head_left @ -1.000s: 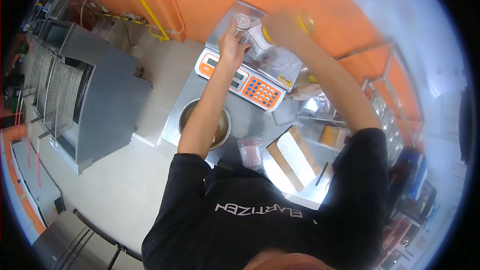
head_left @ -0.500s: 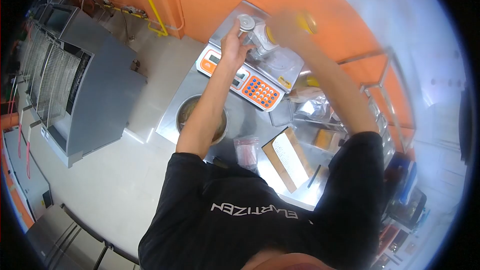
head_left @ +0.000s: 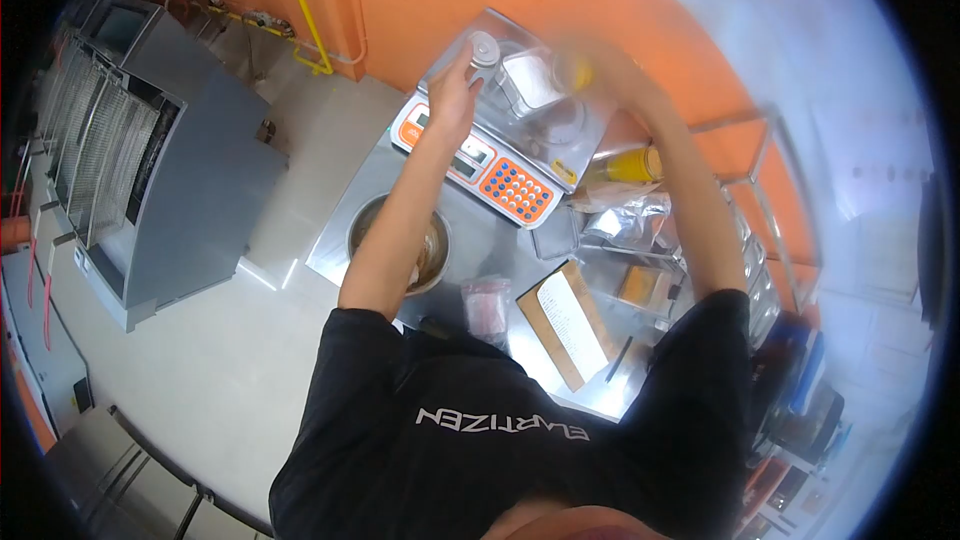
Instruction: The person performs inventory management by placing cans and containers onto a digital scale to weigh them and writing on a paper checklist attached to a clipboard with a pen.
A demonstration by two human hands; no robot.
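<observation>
Head view: silver lid point(head_left: 484, 48) in left hand point(head_left: 455, 98), near white-filled container point(head_left: 531, 80).

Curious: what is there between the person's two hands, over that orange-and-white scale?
In the head view, a squarish container with white inside lies between the left hand and the blurred right hand.
</observation>
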